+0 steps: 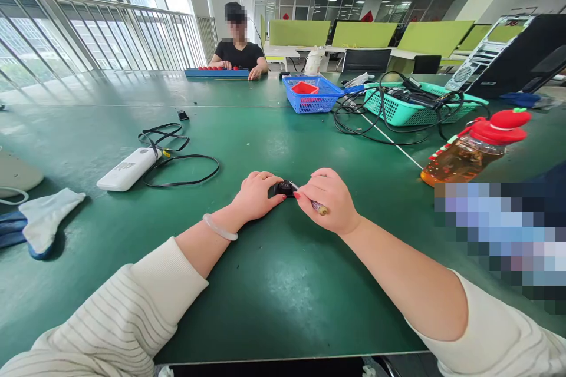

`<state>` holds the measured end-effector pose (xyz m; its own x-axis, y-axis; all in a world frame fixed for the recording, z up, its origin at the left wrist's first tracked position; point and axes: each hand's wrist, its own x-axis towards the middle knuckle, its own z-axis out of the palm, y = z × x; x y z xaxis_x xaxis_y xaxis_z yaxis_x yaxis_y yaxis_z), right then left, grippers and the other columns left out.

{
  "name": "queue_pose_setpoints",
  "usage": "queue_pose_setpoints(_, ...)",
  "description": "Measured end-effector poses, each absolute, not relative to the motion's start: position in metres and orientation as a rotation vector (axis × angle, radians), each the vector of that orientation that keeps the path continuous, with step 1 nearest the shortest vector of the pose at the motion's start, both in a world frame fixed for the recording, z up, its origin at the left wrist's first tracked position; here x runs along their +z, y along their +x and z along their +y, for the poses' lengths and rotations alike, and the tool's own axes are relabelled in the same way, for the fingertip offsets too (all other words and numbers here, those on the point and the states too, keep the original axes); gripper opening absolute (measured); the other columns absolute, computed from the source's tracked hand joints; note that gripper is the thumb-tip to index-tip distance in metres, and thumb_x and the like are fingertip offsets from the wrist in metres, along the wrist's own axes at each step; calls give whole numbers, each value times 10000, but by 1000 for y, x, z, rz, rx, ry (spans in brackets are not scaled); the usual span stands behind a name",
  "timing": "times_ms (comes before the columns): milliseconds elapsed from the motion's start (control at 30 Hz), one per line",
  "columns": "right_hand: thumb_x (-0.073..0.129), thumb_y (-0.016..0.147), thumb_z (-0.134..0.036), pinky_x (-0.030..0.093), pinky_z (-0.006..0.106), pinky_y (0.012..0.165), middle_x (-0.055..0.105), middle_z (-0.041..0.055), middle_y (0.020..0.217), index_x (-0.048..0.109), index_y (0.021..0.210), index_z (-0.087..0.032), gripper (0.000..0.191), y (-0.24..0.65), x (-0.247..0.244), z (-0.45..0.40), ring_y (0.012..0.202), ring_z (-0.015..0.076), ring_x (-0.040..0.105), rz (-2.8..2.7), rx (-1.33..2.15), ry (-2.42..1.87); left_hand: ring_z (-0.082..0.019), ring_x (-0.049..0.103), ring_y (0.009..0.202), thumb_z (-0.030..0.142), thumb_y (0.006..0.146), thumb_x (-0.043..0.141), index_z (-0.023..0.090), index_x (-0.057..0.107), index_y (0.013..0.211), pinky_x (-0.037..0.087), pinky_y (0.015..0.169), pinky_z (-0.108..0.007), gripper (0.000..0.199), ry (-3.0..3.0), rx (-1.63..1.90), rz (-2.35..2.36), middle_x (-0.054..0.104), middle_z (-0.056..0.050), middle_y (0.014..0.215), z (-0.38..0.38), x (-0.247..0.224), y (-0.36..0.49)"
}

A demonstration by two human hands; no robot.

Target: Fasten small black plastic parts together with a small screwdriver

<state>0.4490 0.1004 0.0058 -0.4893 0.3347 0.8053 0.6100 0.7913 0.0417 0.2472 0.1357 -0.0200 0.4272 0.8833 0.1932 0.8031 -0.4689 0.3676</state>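
Note:
On the green table, a small black object [285, 188] of a kind I cannot make out sits between my hands. The thumb and fingers of my left hand [257, 195] close on its left side and steady it. My right hand [328, 200] grips a slim pen-like tool [320, 208] with a rounded yellowish-brown end pointing toward me. The pale front part of that tool reaches the right side of the black object; its very tip is too small to tell. My fingers cover much of the shaft.
A white power bank [129, 169] with a black cable [188, 157] lies left, near a glove [50, 218]. Ahead are a blue basket [313, 97] and a teal basket [389, 107] of cables. A red-lidded bottle [469, 153] lies right. Across the table sits a person [241, 56].

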Motion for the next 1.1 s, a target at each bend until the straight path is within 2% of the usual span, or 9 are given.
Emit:
queue_pose_setpoints(867,474,940,-203,452,314,759,554,-24,556,548,626,-212,323,449,5,101,535,120,453,-2090,-401,-670,-287,501,1223,457,861,593,294,641,1196,386,1090,-478,376,2454,529,1495,632,-35,1269,134,-18,248)
queue_pose_setpoints(1100,487,929,-208,442,327,732,603,-10,599,580,667,-217,278,451,5,102,582,141,495,-2028,-383,-737,-294,491,1238,438,847,604,294,636,1204,382,1095,-492,386,2456,527,1475,622,-45,1278,135,-19,247)
